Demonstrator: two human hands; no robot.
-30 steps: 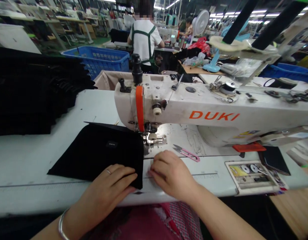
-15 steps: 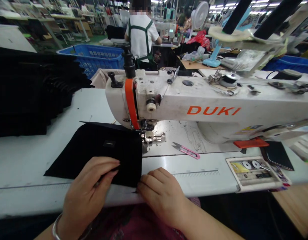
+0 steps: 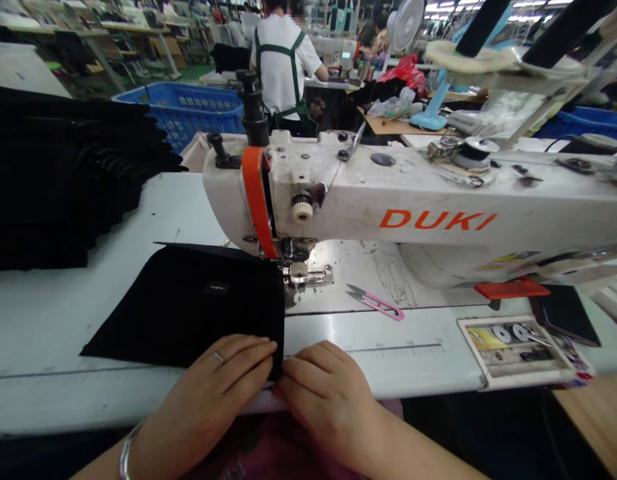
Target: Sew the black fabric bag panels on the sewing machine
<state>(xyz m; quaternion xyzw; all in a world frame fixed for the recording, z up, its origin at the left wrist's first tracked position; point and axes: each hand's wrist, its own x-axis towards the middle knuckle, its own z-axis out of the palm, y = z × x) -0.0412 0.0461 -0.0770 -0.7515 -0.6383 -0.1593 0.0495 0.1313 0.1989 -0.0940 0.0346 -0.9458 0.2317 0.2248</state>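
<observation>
A black fabric piece with a small woven label lies flat on the sewing machine bed, its right edge running up to the presser foot. My left hand, with a ring and a bracelet, has its fingers pressed together on the fabric's near right corner. Right beside it, my right hand is closed with curled fingers pinching that same corner at the table edge. Both thumbs are mostly hidden. The white sewing machine stands over the fabric's right edge.
Pink thread snips lie right of the needle area. A bobbin tray is set into the table at right. Stacked black fabric stands at left, with a blue basket behind. A person sits working farther back.
My left hand has moved right and flattened from a pinch onto the fabric's near right corner. My right hand stays at that corner. The fabric has hardly moved.
</observation>
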